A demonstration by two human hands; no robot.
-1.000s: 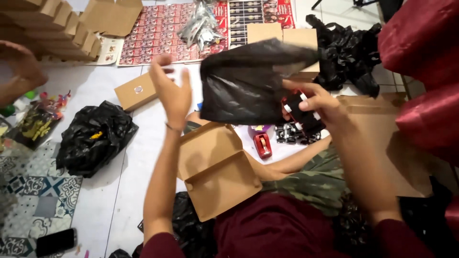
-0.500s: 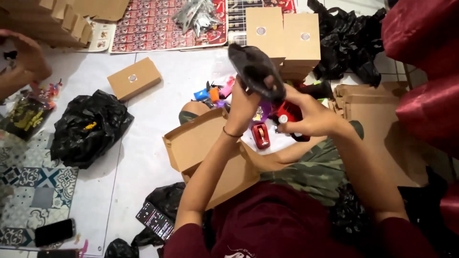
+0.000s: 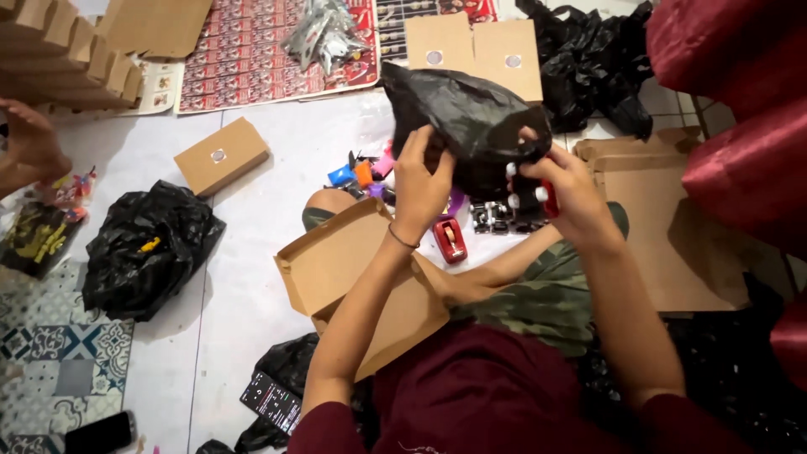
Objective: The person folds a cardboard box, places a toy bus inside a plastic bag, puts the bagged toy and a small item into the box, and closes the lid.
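Two hands work one black plastic bag (image 3: 471, 126): left hand (image 3: 420, 181) pinches its limp, slippery film; right hand (image 3: 567, 197) grips a black-and-red toy (image 3: 530, 189) at its mouth. Judged light; hold near the opening.

Your hands crumple a glossy black plastic bag (image 3: 471, 126); the matt brown cardboard box (image 3: 361, 277) lies at seven o'clock, on smooth white tiled floor (image 3: 252, 219)
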